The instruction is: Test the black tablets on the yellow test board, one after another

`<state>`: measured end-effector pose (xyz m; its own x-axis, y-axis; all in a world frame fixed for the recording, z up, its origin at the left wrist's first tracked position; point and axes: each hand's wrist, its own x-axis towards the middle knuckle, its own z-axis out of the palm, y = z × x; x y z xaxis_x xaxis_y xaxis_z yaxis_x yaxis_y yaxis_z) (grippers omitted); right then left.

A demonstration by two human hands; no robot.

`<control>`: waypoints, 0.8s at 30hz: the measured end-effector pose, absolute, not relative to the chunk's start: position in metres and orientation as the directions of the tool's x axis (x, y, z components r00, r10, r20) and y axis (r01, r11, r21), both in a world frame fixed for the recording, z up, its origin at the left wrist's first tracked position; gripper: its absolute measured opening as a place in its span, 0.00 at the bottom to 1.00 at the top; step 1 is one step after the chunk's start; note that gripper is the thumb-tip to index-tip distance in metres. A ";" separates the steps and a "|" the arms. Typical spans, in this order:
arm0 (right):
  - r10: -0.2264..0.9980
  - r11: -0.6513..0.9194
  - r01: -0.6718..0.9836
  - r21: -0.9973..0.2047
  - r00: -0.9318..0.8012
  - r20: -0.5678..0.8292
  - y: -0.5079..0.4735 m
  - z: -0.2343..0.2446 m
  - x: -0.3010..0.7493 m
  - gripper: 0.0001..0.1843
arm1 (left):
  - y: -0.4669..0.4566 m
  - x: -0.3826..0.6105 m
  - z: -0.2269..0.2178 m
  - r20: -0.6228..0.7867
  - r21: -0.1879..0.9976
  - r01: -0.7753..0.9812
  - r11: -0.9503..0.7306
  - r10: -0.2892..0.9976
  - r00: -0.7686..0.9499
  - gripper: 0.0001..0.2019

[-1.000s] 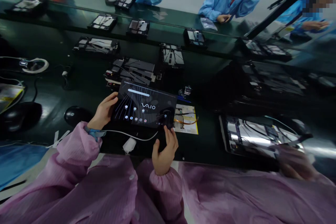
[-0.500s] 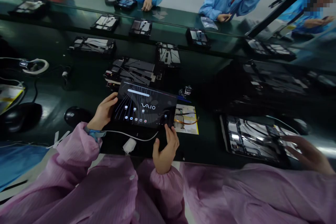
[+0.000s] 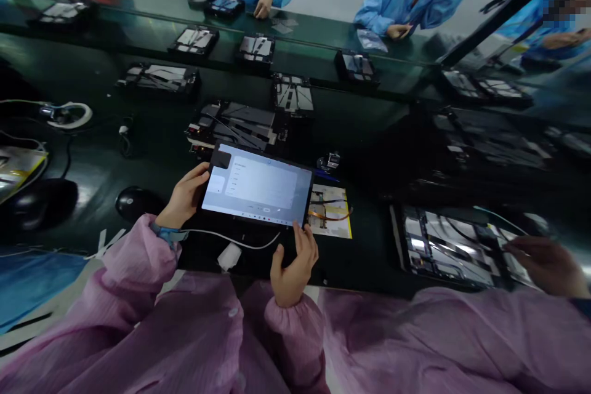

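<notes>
My left hand [image 3: 183, 200] grips the left edge of a tablet [image 3: 258, 188], thumb near the front and fingers behind. The tablet is tilted toward me, its screen lit with a pale page and a panel of small text lines. My right hand [image 3: 294, 265] is at its lower right corner, fingertips at the bottom edge and thumb held apart. A blue strap [image 3: 168, 234] circles my left wrist, and a white cord [image 3: 231, 239] runs from it below the tablet. Behind the tablet lies a stack of opened tablet bodies [image 3: 235, 123].
A printed card [image 3: 335, 221] with flex cables lies right of the tablet. A black mouse [image 3: 137, 203] sits at left. At right, a co-worker's hand [image 3: 545, 261] is by an opened tablet [image 3: 447, 249]. More opened tablets [image 3: 293, 95] line the dark bench; people in blue coats sit opposite.
The tablet's screen has gone from a dark home screen with icons to a pale page with a text panel. My hands have hardly moved. The co-worker's hand at right has shifted slightly.
</notes>
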<state>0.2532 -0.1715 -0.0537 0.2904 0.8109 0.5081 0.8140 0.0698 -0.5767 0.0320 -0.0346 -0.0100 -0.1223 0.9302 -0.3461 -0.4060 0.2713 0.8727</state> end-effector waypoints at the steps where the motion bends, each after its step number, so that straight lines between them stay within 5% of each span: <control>1: 0.810 0.084 0.808 -0.584 0.286 0.512 -0.171 -0.053 0.253 0.25 | -0.035 0.032 -0.009 -0.344 0.872 -0.405 0.274 0.932 -0.111 0.19; 15: 0.871 0.358 0.811 -0.462 -0.113 0.478 -0.119 -0.010 0.205 0.31 | -0.033 0.035 -0.003 -0.269 0.838 -0.473 0.271 0.960 0.075 0.16; 24: 0.861 0.201 0.878 -0.434 0.052 0.506 -0.129 -0.024 0.234 0.21 | -0.030 0.034 -0.011 -0.326 0.783 -0.536 0.315 0.942 0.076 0.18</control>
<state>0.2335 -0.1286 -0.0244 0.0523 0.8612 0.5056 0.8784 0.2011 -0.4335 0.0336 -0.0305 -0.0107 0.0763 0.9422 -0.3263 -0.5360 0.3148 0.7834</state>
